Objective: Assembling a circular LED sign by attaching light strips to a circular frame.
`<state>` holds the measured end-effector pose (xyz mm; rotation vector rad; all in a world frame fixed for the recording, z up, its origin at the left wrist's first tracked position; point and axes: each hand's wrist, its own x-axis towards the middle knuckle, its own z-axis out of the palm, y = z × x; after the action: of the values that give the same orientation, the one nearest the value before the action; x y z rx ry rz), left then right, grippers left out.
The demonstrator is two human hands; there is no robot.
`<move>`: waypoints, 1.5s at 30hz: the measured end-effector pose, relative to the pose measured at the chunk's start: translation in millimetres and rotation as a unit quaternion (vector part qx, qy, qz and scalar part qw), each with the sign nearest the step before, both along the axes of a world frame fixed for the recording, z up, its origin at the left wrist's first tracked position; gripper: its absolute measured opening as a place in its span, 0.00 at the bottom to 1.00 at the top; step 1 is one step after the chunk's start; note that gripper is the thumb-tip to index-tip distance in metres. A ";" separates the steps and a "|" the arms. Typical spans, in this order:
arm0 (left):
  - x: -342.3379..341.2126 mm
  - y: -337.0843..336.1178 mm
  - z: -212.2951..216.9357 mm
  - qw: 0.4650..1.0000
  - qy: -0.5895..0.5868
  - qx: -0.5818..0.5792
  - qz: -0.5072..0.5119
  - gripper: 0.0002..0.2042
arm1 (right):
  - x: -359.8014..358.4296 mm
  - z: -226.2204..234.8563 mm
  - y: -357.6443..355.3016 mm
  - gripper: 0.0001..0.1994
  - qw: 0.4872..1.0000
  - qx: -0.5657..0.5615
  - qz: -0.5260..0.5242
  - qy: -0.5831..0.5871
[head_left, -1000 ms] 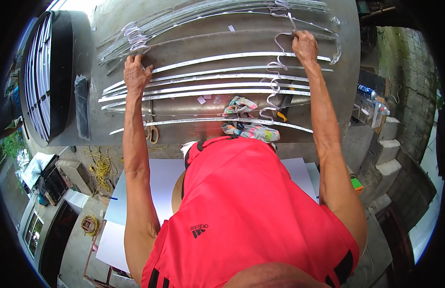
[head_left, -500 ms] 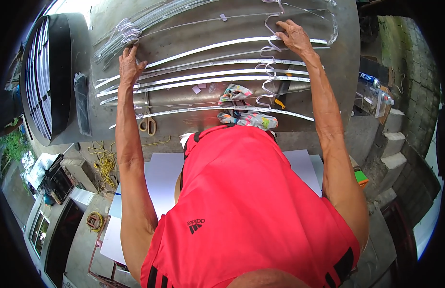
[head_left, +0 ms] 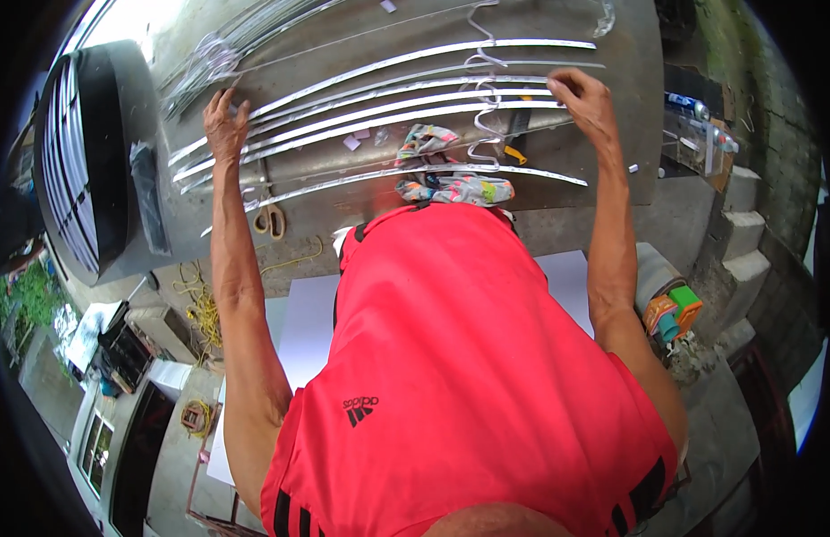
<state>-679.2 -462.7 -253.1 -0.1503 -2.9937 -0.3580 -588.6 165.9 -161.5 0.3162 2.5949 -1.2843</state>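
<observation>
Several long white light strips [head_left: 379, 119] lie side by side across a grey metal table [head_left: 330, 201]. My left hand [head_left: 225, 127] rests over their left ends, thumb apart from the bent fingers. At the right ends, my right hand [head_left: 587, 106] has its fingers curled and closed on the tip of one strip. A wavy white wire [head_left: 488, 93] crosses the strips left of that hand. More thin strips [head_left: 263, 36] are bundled at the far left, beside a coil of white wire [head_left: 213, 59].
Scissors [head_left: 270, 222], a patterned cloth [head_left: 460, 189] and a yellow-handled tool [head_left: 515, 154] lie along the near edge. A black-rimmed curved panel [head_left: 111, 152] stands at left. A blue can [head_left: 686, 105] and clear containers sit at right; yellow cord [head_left: 198, 309] hangs below.
My right hand has moved nearer to me, from beside the wavy wire to the strips' right ends, and its fingers have closed. My left hand stays near the left ends. The view has shifted slightly.
</observation>
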 end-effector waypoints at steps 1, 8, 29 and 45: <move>3.6 -0.3 1.8 0.999 0.042 0.003 -0.013 0.21 | 12.4 5.5 -2.9 0.12 0.999 -0.018 0.017 -0.033; 72.2 -24.0 41.3 0.950 0.166 0.178 0.195 0.12 | 85.6 28.3 -88.2 0.09 0.956 -0.235 0.116 -0.134; 286.8 17.0 57.4 0.968 -0.110 0.061 0.218 0.39 | 103.2 30.4 -248.5 0.12 0.920 -0.226 0.273 -0.169; 378.1 32.1 162.2 0.593 -0.215 0.751 0.195 0.25 | 132.4 51.7 -323.0 0.29 0.859 -0.379 0.263 -0.222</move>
<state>-301.0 -430.6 -91.0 0.7999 -1.7675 -2.7599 -456.2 -157.2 -109.9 -0.2139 1.4764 -1.6258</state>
